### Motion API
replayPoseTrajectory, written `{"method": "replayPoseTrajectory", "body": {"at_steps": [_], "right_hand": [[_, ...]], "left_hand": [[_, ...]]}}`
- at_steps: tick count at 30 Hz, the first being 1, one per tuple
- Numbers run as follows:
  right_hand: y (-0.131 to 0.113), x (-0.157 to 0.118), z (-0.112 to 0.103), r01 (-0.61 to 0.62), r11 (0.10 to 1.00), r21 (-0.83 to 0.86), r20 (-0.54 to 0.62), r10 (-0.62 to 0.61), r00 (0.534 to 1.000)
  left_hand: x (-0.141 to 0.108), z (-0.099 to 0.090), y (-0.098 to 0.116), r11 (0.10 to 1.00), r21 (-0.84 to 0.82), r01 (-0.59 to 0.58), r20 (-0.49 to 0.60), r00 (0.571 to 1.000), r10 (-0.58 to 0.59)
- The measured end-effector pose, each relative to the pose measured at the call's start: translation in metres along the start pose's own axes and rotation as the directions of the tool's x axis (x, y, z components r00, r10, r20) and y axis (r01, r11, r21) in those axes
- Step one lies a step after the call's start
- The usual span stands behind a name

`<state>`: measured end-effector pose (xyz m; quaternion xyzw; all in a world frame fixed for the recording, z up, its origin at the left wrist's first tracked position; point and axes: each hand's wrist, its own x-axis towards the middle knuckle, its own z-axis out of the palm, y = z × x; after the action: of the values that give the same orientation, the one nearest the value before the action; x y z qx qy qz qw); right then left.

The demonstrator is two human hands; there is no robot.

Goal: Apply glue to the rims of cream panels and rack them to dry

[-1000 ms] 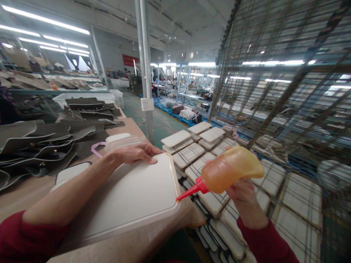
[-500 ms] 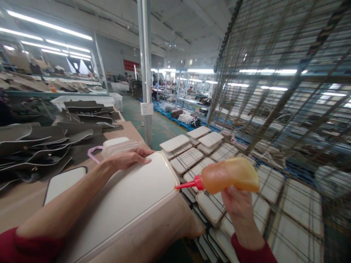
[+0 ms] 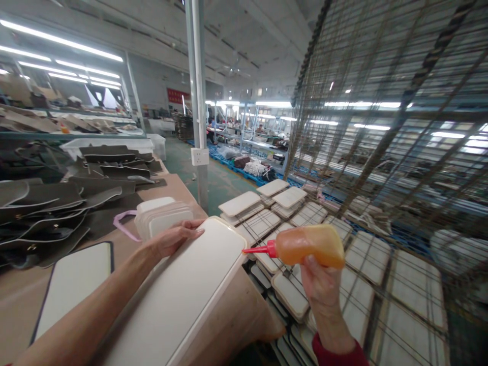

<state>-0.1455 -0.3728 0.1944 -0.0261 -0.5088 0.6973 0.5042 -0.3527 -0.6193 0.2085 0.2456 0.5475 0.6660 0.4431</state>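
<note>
A long white panel (image 3: 179,284) with rounded corners lies tilted in front of me. My left hand (image 3: 179,236) grips its far left edge, thumb on top and fingers mostly hidden beneath. In my right hand (image 3: 322,282) is a squeeze bottle (image 3: 308,246) of amber liquid, probably glue, held on its side. Its red nozzle (image 3: 261,249) points left, and the tip touches or nearly touches the panel's right corner. A pale, wet-looking strip runs along the panel's far edge. Brown sheeting (image 3: 244,310) lies under the panel's right side.
Several cream panels (image 3: 290,292) lie on wire racks (image 3: 377,300) at right, with raised wire grids (image 3: 381,101) above. Small white panels (image 3: 163,211) are stacked beyond my left hand. Dark grey leather-like pieces (image 3: 102,201) cover the left of the table. A metal post (image 3: 198,101) stands ahead.
The bottle has shifted slightly left, its nozzle staying at the panel's right corner. The panel now sits at a steeper angle in view, and the whole view has turned slightly right.
</note>
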Motion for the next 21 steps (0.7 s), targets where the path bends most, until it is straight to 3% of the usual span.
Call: {"method": "replayPoseTrajectory", "body": {"at_steps": [4, 21], "right_hand": [[0.006, 0.001, 0.003, -0.011, 1.0, 0.025, -0.039, 0.012, 0.999], [0.017, 0.008, 0.016, -0.121, 0.992, 0.048, -0.007, 0.121, 0.993]], "left_hand": [[0.002, -0.003, -0.005, 1.0, -0.017, -0.012, -0.05, 0.999, 0.011], [0.009, -0.008, -0.016, 0.99, -0.131, -0.055, -0.141, 0.989, 0.037]]}}
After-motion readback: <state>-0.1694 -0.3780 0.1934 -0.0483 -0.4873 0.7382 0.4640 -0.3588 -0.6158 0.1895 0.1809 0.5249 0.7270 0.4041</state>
